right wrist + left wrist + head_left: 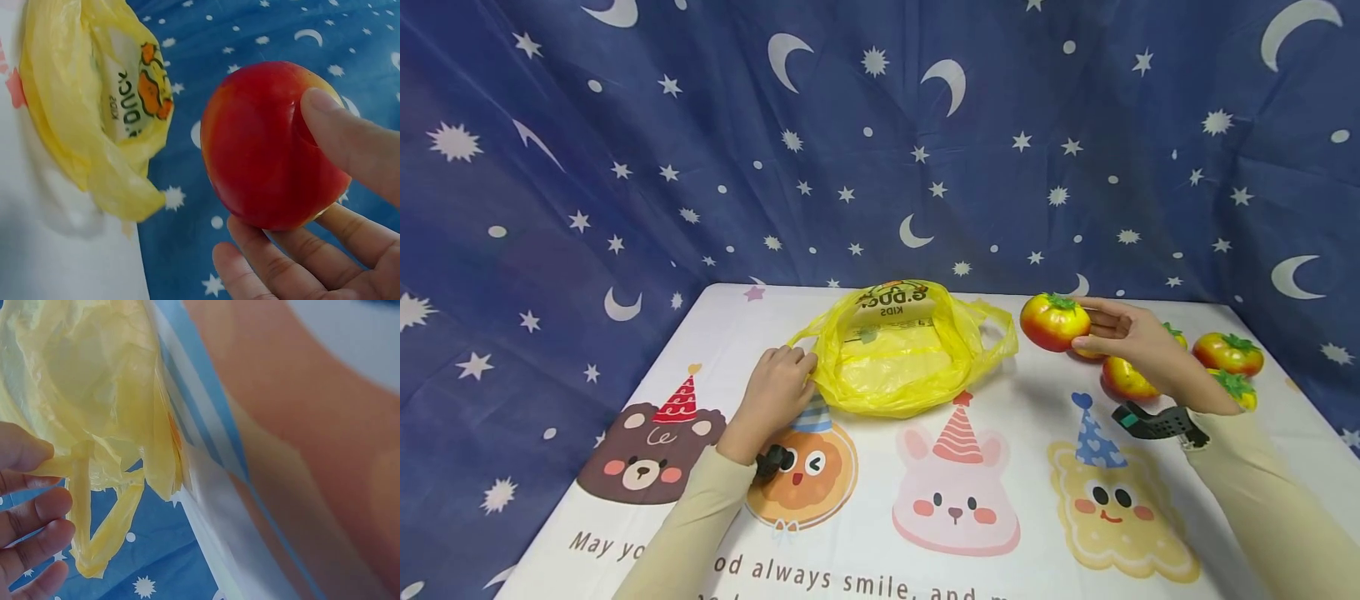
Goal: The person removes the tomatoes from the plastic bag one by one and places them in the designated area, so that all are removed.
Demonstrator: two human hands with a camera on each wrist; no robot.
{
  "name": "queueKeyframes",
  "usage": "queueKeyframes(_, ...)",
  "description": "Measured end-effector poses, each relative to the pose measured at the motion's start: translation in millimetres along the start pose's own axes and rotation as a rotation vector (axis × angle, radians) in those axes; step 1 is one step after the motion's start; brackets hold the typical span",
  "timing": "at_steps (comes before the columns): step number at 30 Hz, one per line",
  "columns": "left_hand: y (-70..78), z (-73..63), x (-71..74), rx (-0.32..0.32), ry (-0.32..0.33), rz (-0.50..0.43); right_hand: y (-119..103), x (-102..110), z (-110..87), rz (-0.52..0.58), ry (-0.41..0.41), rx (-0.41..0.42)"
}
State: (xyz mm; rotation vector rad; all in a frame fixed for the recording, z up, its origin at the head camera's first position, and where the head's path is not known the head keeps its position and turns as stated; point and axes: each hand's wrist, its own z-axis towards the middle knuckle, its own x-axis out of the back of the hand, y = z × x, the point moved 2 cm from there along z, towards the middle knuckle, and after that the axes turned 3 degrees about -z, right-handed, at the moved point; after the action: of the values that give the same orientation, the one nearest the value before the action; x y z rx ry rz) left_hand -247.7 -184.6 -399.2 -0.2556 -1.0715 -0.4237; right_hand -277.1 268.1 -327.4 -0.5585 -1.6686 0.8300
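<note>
A yellow plastic bag [883, 404] with a duck print sits with its mouth gaping at the middle of the table. My left hand [777, 388] pinches its left handle between thumb and index finger; the handle [80, 500] hangs in a loop in the left wrist view, the other fingers apart from it. To the right of the bag, my right hand [1123, 335] holds a red-and-yellow tomato [1051, 323] with a green leafy top, raised above the table. In the right wrist view, thumb and fingers grip the tomato [265, 150] from opposite sides, its smooth red underside showing.
Several more tomatoes lie at the right of the table, among them one tomato [1227, 354] near the right edge and another tomato [1126, 381] partly behind my right hand. A white cloth [865, 492] with cartoon prints covers the table. A blue starry curtain [880, 150] hangs behind it.
</note>
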Motion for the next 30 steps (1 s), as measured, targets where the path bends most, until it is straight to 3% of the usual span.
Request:
queueKeyframes(15, 1.2, 0.9, 0.3, 0.016, -0.018, -0.007, 41.7, 32.6, -28.3, -0.060, 0.088, -0.011)
queueKeyframes(30, -0.2, -0.3, -3.2, 0.005, 0.001, -0.009, 73.0, 49.1, -52.8, 0.004, 0.133, -0.015)
